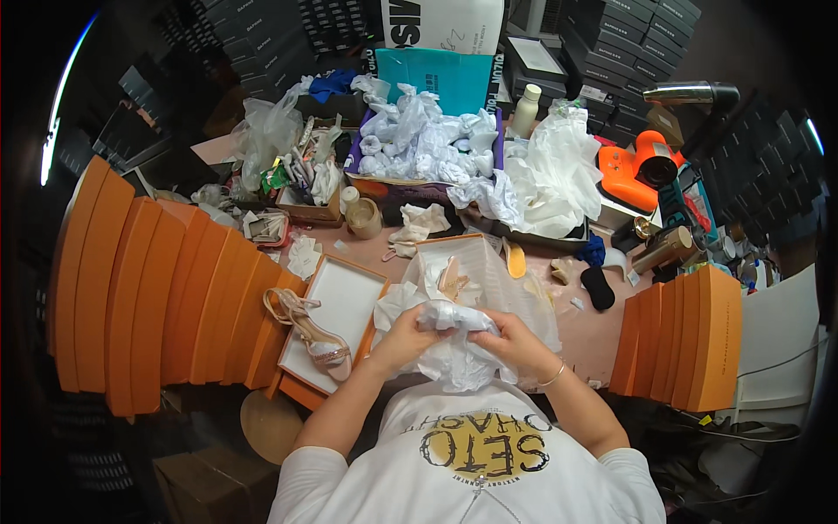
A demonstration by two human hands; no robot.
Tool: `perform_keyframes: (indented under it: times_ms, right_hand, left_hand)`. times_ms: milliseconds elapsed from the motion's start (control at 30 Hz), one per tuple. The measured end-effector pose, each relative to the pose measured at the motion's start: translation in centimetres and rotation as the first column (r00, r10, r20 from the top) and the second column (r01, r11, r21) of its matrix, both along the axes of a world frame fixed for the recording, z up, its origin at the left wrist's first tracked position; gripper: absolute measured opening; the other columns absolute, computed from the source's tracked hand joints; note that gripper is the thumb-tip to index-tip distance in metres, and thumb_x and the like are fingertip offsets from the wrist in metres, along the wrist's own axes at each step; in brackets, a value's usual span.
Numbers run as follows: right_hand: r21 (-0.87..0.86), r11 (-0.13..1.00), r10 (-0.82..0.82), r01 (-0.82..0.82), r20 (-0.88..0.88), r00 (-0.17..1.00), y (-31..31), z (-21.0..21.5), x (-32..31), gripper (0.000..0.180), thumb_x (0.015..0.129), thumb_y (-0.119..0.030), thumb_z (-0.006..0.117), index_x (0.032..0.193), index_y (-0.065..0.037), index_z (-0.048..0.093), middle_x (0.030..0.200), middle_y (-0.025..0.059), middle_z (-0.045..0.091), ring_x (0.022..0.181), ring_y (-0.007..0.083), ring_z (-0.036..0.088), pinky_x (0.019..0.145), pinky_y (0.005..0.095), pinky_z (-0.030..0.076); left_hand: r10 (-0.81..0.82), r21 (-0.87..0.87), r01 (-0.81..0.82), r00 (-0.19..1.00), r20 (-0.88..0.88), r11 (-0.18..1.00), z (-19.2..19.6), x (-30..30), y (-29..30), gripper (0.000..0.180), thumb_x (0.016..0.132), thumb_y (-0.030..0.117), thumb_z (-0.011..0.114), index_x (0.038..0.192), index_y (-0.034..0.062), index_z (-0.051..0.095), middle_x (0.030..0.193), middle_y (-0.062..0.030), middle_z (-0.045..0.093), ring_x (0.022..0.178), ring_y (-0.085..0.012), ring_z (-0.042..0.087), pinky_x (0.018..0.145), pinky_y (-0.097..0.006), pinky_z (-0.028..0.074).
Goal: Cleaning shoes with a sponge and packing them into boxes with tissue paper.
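Close to my chest, my left hand (403,342) and my right hand (517,342) are both closed on a crumpled bundle of white tissue paper (456,316). Whether anything is wrapped inside it cannot be seen. Loose tissue hangs below my fingers. Just beyond lies an open orange shoe box (449,241) lined with white paper, and part of a pale sandal (451,278) shows in it. To my left, a beige strappy sandal (321,336) with a glittery band rests on an orange box lid (360,269) with a white inside.
Stacked orange boxes stand at the left (131,297) and right (685,336). Behind, a purple box (358,155) overflows with tissue wads. A white tissue heap (559,175), an orange device (630,175), a jar (364,218) and a black pad (598,288) surround the work area.
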State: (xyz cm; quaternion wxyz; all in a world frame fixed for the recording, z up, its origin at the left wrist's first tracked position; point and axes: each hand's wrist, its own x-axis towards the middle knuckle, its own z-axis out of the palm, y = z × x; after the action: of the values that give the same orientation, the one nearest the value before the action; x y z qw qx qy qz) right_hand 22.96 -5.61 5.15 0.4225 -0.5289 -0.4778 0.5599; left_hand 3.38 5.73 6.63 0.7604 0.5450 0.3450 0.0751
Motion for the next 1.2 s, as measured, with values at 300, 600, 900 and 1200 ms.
perform_keyframes:
  times_ms: [300,600,900,1200]
  right_hand:
    - [0.309,0.881,-0.090,-0.358,0.852,0.515,-1.0,1.8,-1.8,0.072,0.075,-0.014,0.074,0.139,-0.009,0.042,0.121,0.0179,0.055,0.103,0.0315,0.059,0.088,0.0338,0.047]
    - [0.072,0.967,0.215,-0.245,0.286,0.934,0.7,-2.1,-0.3,0.042,0.076,-0.018,0.075,0.113,-0.007,0.058,0.099,0.0116,0.067,0.075,0.0224,0.066,0.069,0.0319,0.051]
    - [0.324,0.915,-0.177,-0.240,0.857,0.484,-0.9,-0.1,-1.4,0.031,0.072,-0.008,0.067,0.102,-0.008,0.057,0.087,0.0109,0.062,0.076,0.0284,0.062,0.065,0.0367,0.047]
    - [-0.097,0.954,-0.299,0.285,-0.421,0.856,-3.5,-4.6,-3.5,0.034,0.087,-0.009,0.047,0.121,-0.004,0.049,0.112,0.0067,0.058,0.101,0.0169,0.055,0.089,0.0313,0.043]
  left_hand:
    - [0.120,-0.436,-0.014,0.968,0.218,0.900,-5.3,-2.6,-2.4,0.050,0.086,0.007,0.066,0.132,0.0056,0.046,0.125,-0.0086,0.056,0.112,-0.0183,0.057,0.095,-0.033,0.047]
    - [-0.141,0.748,0.082,0.990,0.015,0.659,-1.0,-1.9,-1.2,0.046,0.072,0.000,0.071,0.117,0.0067,0.063,0.102,-0.0081,0.069,0.093,-0.0171,0.066,0.084,-0.030,0.051]
    - [0.330,-0.452,-0.229,0.931,0.157,0.862,-4.3,-3.0,-4.5,0.049,0.090,0.007,0.060,0.135,-0.0009,0.043,0.116,-0.0108,0.059,0.103,-0.0164,0.060,0.090,-0.031,0.050]
    - [0.511,-0.568,-0.295,0.817,0.266,0.768,-6.2,0.0,-9.9,0.035,0.094,0.011,0.056,0.127,0.0050,0.045,0.121,-0.0050,0.056,0.114,-0.0179,0.053,0.103,-0.037,0.040]
